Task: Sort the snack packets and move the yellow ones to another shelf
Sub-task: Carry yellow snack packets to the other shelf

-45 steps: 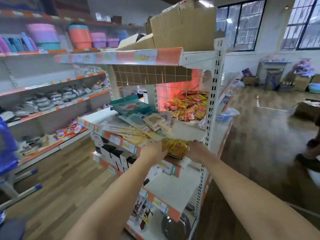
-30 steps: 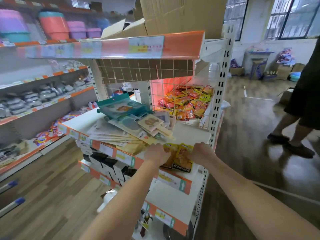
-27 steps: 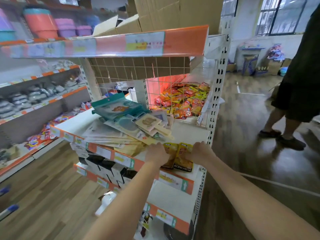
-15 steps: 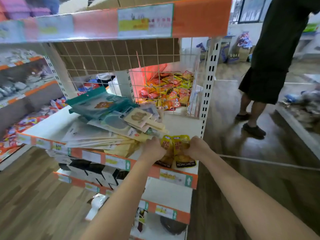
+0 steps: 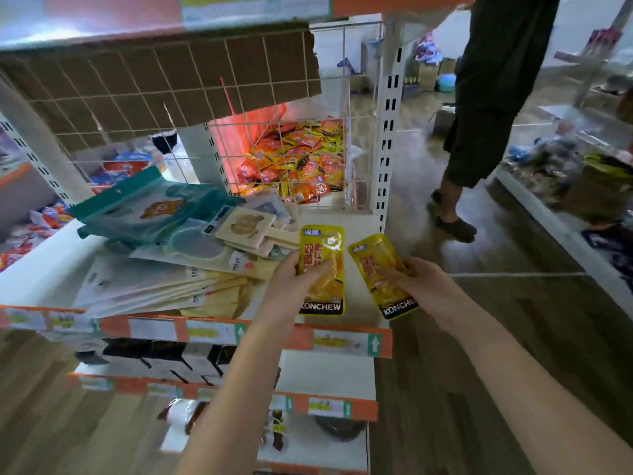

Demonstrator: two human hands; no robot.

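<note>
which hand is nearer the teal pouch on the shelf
Left. The left hand holds a yellow packet just right of the teal pouch; the right hand is farther right.

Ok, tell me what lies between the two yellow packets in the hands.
Nothing: in the head view a narrow strip of bare white shelf separates the left packet from the right packet; they do not touch.
</note>
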